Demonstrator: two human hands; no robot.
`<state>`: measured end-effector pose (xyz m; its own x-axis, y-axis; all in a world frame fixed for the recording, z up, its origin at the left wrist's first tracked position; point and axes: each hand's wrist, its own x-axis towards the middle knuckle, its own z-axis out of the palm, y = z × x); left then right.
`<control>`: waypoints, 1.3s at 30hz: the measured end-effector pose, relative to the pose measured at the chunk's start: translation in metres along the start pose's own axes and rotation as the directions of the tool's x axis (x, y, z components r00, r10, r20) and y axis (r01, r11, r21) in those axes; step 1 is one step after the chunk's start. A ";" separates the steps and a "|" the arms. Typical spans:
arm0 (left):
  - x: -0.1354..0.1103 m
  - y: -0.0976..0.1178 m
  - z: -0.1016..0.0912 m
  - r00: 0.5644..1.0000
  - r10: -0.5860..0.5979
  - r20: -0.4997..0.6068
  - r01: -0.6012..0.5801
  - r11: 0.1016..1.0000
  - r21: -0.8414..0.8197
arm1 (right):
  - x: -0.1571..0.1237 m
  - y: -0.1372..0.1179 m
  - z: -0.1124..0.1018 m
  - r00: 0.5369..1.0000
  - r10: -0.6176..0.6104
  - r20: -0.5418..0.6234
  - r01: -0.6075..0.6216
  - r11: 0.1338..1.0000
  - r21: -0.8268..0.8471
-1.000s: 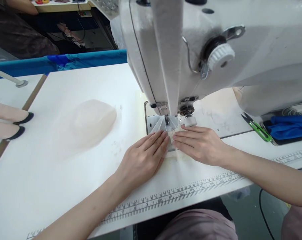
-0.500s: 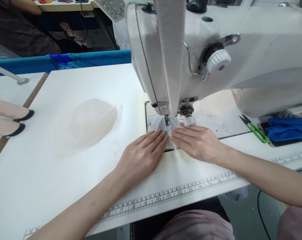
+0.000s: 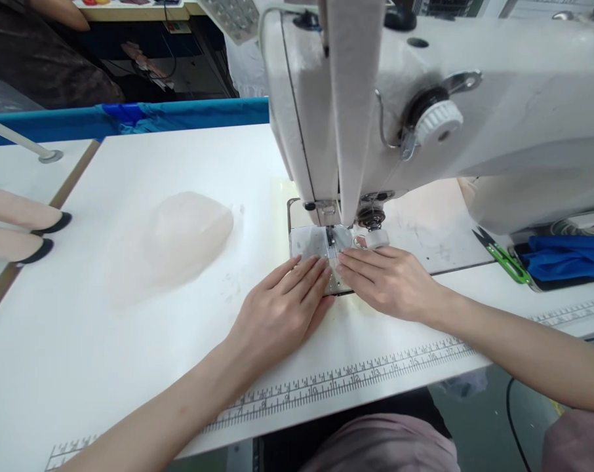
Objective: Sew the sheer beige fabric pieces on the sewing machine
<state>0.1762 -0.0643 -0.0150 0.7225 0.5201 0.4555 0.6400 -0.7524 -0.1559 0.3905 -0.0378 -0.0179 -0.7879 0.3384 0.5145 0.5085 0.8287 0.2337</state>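
Note:
My left hand (image 3: 283,308) lies flat, fingers stretched out, on a small piece of thin translucent fabric (image 3: 311,244) in front of the presser foot (image 3: 330,237) of a white sewing machine (image 3: 425,105). My right hand (image 3: 386,280) lies flat beside it, fingertips nearly touching those of the left hand, pressing the same fabric onto the metal needle plate (image 3: 337,283). The needle itself is hidden by the machine head.
A pile of pale translucent fabric (image 3: 172,233) lies on the white table (image 3: 130,328) to the left. Green-handled thread snips (image 3: 504,259) and blue cloth (image 3: 567,255) sit at the right. A printed ruler (image 3: 356,379) runs along the front edge. Two pale pieces with black tips (image 3: 31,229) lie at far left.
The fabric piece has fed away under the presser foot; more of the needle plate shows. Both hands followed it slightly toward the machine.

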 end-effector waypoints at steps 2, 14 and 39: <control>0.000 0.002 -0.001 1.000 -0.003 0.002 0.003 1.000 0.013 | -0.001 -0.001 0.001 1.000 0.007 0.005 -0.007 1.000 -0.007; 0.005 -0.010 0.010 0.997 -0.078 0.016 0.077 0.997 0.018 | 0.003 0.003 0.009 0.990 0.116 0.077 -0.116 0.993 0.000; 0.012 -0.021 0.016 0.961 -0.255 0.110 0.261 0.964 -0.043 | 0.005 0.011 0.000 0.977 0.206 0.049 -0.203 0.977 -0.061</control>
<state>0.1752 -0.0355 -0.0204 0.5596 0.7358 0.3814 0.7945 -0.6072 0.0058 0.3925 -0.0267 -0.0130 -0.6823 0.5234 0.5104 0.6779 0.7142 0.1740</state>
